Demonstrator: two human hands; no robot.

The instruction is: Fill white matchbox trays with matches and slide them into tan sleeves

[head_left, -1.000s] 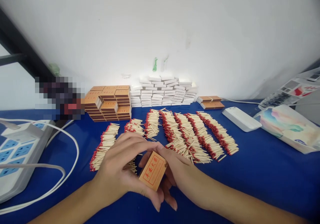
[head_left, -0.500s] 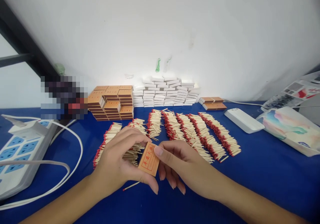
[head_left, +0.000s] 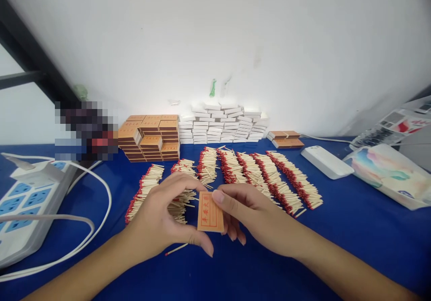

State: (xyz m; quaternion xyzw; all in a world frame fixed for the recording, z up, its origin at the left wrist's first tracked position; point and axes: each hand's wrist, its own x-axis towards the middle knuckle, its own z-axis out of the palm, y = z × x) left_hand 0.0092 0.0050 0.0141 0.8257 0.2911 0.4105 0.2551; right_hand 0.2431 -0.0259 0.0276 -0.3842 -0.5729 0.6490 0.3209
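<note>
An orange matchbox (head_left: pixel 210 215) with red lettering is held over the middle of the blue table, printed face toward me. My right hand (head_left: pixel 245 213) pinches its right side, thumb on the face and fingers behind. Around its left side curves my left hand (head_left: pixel 164 215), index finger at the top edge and thumb by the bottom edge. Behind the hands lie several rows of red-tipped matches (head_left: pixel 262 175), some partly hidden by my left hand. One loose match (head_left: pixel 176 249) rests on the table below my left hand.
Stacked orange matchboxes (head_left: pixel 151 139) stand at the back left, beside piled white boxes (head_left: pixel 218 126). A few matchboxes (head_left: pixel 288 143) lie farther right. A white power bank-like object (head_left: pixel 326 162) and a tissue pack (head_left: pixel 390 175) are at right. A power strip (head_left: pixel 30 202) with cables occupies the left.
The matchbox has turned more upright in view and shifted slightly right. My right hand has tilted with it, while my left hand has barely moved.
</note>
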